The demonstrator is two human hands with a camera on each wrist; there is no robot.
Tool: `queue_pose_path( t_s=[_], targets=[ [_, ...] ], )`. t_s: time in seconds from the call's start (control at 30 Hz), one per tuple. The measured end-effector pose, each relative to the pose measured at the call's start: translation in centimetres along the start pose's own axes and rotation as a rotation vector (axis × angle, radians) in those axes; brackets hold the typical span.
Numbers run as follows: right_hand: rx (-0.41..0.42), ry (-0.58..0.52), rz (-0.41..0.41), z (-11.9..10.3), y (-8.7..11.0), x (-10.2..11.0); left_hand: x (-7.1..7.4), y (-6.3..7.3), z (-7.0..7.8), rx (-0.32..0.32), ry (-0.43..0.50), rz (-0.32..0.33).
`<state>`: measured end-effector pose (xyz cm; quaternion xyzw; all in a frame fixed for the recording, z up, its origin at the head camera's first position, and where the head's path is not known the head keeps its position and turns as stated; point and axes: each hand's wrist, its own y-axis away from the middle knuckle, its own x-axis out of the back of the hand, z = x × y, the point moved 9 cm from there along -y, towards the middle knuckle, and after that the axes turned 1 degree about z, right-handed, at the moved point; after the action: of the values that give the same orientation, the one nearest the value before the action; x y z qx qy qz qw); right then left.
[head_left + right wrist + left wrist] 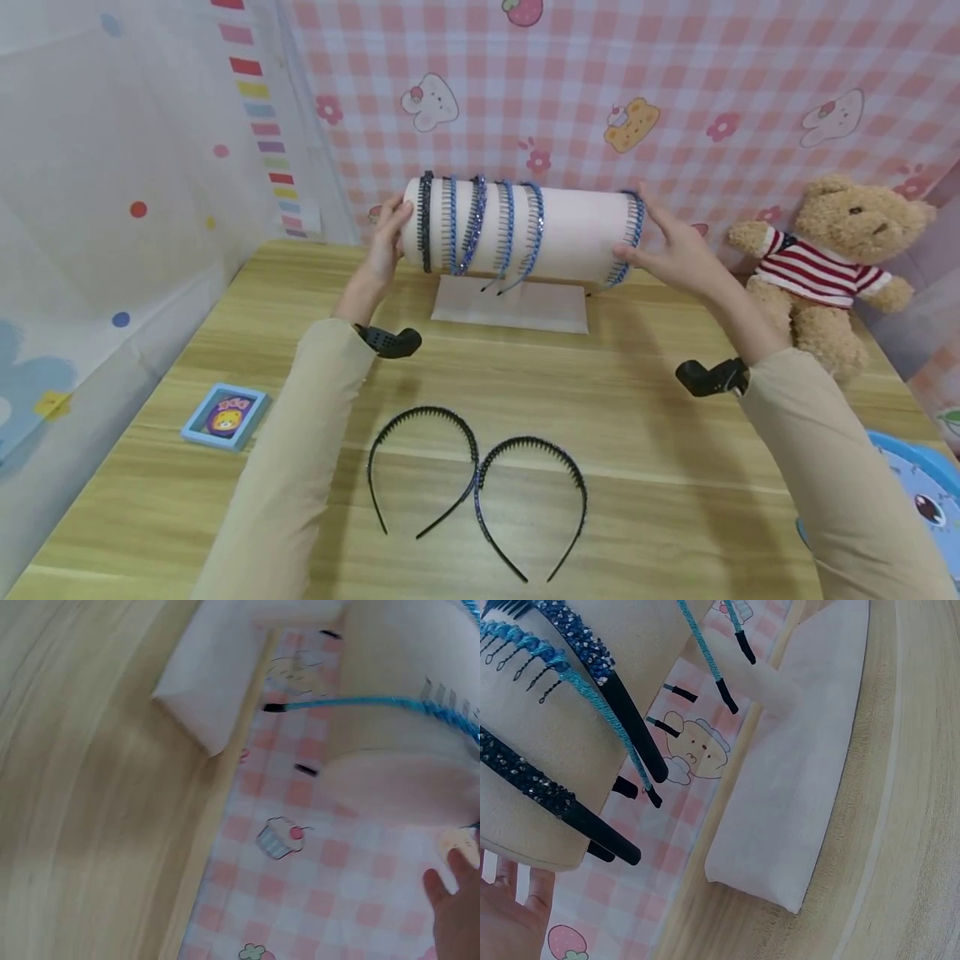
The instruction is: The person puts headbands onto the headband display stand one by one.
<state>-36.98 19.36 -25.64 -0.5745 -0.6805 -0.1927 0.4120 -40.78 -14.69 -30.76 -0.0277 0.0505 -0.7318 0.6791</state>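
A pale cylindrical headband stand (577, 233) lies horizontally above its flat base (510, 304). My left hand (384, 237) rests at the stand's left end; in the left wrist view its fingers (540, 889) reach up against that end. At the right end, my right hand (678, 250) holds a blue braided headband (636, 221) between thumb and fingers, around the cylinder. Toward the left sit several more toothed headbands: a black glittery headband (425, 221), then blue and sparkly ones, such as a blue headband (535, 229). In the right wrist view, part of my right hand shows at the edge.
Two dark toothed headbands, a left one (427, 410) and a right one (583, 492), lie on the wooden table (637, 500) in front. A small blue-framed box (225, 417) is at left. A teddy bear (810, 267) and a blue round object (918, 475) are at right.
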Motion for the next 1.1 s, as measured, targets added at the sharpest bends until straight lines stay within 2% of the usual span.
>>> queue_pose_path(
  t_s=[0.23,0.33,0.53,0.7,0.83,1.1],
  targets=[
    [0.229,0.084,0.040,-1.1,-0.2,-0.5,0.0,0.1,0.1,-0.002,0.001,-0.005],
    [0.277,0.121,0.004,-1.7,-0.1,-0.3,0.0,0.1,0.1,-0.005,0.005,0.001],
    [0.260,0.185,-0.095,-2.2,-0.2,0.3,0.0,0.1,0.2,-0.013,-0.007,0.006],
    [0.263,0.275,-0.069,-3.0,-0.5,0.4,0.2,0.1,0.0,-0.006,0.003,0.014],
    [0.247,0.306,-0.044,-3.7,-1.2,0.0,0.2,0.1,0.1,-0.009,0.005,0.018],
    [0.236,0.357,-0.079,-5.5,-2.5,-1.9,0.1,0.1,0.1,-0.006,-0.003,0.013]
  ],
)
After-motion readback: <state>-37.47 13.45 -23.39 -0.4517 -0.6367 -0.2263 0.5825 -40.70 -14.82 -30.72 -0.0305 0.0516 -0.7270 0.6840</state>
